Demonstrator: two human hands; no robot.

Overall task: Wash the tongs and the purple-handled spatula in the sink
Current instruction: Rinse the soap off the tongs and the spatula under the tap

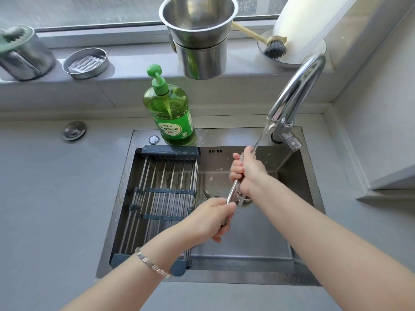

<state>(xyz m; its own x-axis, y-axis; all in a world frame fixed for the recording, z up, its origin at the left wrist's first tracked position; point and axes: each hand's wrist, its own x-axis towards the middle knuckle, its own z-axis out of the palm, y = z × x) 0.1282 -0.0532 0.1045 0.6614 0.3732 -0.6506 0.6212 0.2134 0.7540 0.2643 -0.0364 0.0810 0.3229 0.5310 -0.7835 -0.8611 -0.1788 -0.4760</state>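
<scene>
Centre frame, my left hand grips the tongs low, my right hand wraps their top under the faucet so water rinses down.

Metal tongs slanted over sink (upper end farther back), gripped both ends.

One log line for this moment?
rinse tongs | left hand grips near end | right hand grips far end | tap running
</scene>
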